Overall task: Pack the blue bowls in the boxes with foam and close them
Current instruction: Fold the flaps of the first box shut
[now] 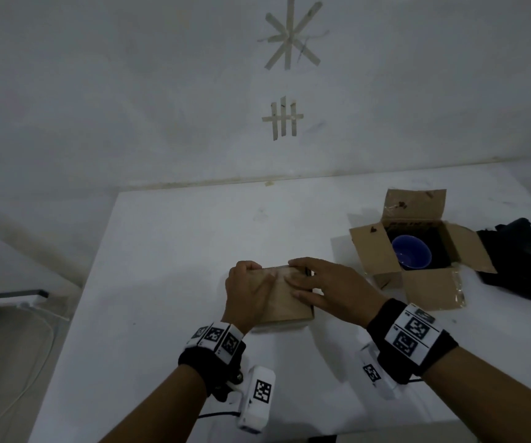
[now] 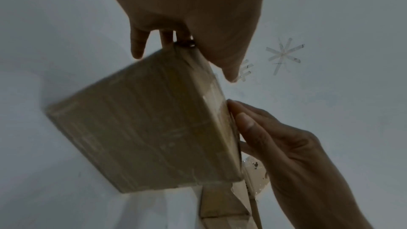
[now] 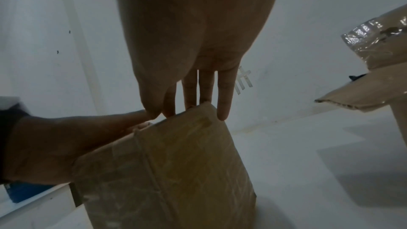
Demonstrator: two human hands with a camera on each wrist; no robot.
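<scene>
White table (image 1: pixel 168 282) and a white wall (image 1: pixel 130 91) marked with tape strips (image 1: pixel 285 119) fill the scene. Both hands lie on the closed box (image 1: pixel 285 302) near the table's front edge. The left hand (image 1: pixel 247 292) covers the box's left side, its fingers curling over the far top edge while the thumb lies flat across the lid. The right hand (image 1: pixel 328 287) reaches in from the right, fingers nearly straight and spread, pressing flat on the top; it grasps nothing. Both forearms angle inward, each wrist in a black band with printed markers. To the right, well apart, stands an open box (image 1: pixel 417 276) with four flaps splayed; a blue bowl (image 1: pixel 412 254) sits inside on dark foam (image 1: pixel 440 247). More dark foam sheets (image 1: pixel 523 260) lie just beyond it.
</scene>
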